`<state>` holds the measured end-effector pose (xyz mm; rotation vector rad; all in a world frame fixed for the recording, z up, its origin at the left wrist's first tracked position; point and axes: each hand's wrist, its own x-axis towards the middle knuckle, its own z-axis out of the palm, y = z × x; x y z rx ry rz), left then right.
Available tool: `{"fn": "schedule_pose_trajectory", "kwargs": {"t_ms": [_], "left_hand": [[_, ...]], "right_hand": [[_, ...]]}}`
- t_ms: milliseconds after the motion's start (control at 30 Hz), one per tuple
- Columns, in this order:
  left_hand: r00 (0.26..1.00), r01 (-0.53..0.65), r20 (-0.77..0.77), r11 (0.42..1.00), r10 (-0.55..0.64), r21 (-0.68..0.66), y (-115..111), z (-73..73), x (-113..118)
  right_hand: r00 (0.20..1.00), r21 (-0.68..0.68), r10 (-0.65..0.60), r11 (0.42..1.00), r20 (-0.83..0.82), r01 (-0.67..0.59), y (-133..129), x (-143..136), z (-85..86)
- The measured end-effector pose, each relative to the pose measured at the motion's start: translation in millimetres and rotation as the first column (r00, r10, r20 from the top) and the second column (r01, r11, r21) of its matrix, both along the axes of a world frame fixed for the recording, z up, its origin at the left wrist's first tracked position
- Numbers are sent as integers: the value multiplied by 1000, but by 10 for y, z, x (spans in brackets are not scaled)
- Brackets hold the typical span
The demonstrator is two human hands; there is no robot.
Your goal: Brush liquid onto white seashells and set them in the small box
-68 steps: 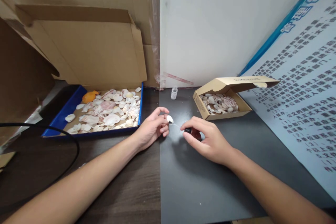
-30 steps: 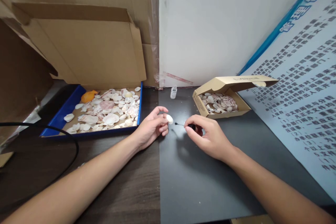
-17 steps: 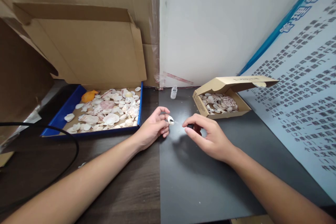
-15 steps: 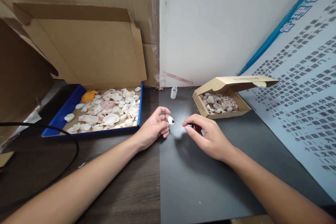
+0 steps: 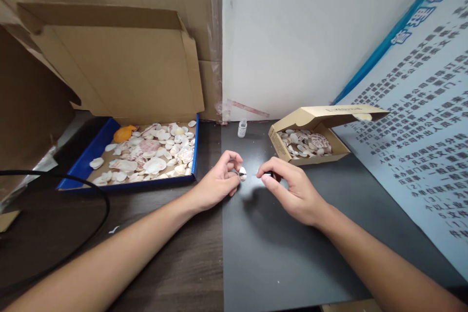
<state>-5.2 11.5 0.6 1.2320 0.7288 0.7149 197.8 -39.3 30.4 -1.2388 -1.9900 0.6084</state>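
My left hand [image 5: 223, 175] pinches a small white seashell [image 5: 243, 172] at its fingertips, above the grey mat. Facing it across a narrow gap, my right hand [image 5: 287, 183] is closed around a black cap-like applicator [image 5: 268, 174]. A thin light tip points from it toward the shell, too fine to make out fully. Behind both hands a small clear bottle [image 5: 242, 128] with a white printed label stands upright, its neck uncapped. Shadows of the hands fall on the mat below.
To the left, a blue-sided cardboard box [image 5: 196, 148] with its lid raised holds many shells. A smaller cardboard box [image 5: 310, 160] with shells stands at the right, half under its lid. A black cable [image 5: 106, 200] loops at far left. A printed poster [image 5: 420, 141] lines the right.
The shell has turned in my left hand and shifted slightly right. My right hand with the applicator has moved a little right. The bottle and boxes have stayed put.
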Motion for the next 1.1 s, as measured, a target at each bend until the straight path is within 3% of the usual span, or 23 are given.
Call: {"fn": "schedule_pose_trajectory", "kwargs": {"t_ms": [133, 267, 400, 533, 667, 833, 933, 1100], "left_hand": [[1000, 16, -14, 1000, -16, 19, -6, -10, 0], [999, 20, -35, 999, -19, 28, -18, -11, -7], [996, 58, -65, 996, -54, 62, -38, 1, -21], [994, 64, -100, 993, -55, 96, -53, 13, -19], [991, 87, -114, 989, -73, 122, -50, -3, -17], [988, 111, -121, 984, -95, 137, -46, -26, -28], [986, 117, -131, 982, -98, 148, -50, -20, -30], [987, 110, -131, 983, -91, 148, -47, -15, -25]], "right_hand": [[997, 25, -78, 997, -5, 78, 0, -2, 2], [1000, -2, 2, 1000, -14, -2, -1, -10, -2], [997, 23, -81, 996, -7, 81, 0, -15, -2], [1000, -8, -19, 1000, -16, 19, 3, -15, 1], [993, 26, -114, 993, -12, 114, 13, -13, -5], [999, 4, -46, 999, -21, 46, 12, -20, -19], [992, 50, -125, 991, -17, 126, 10, -23, -18], [999, -7, 5, 1000, -35, -5, -1, -34, -1]]}}
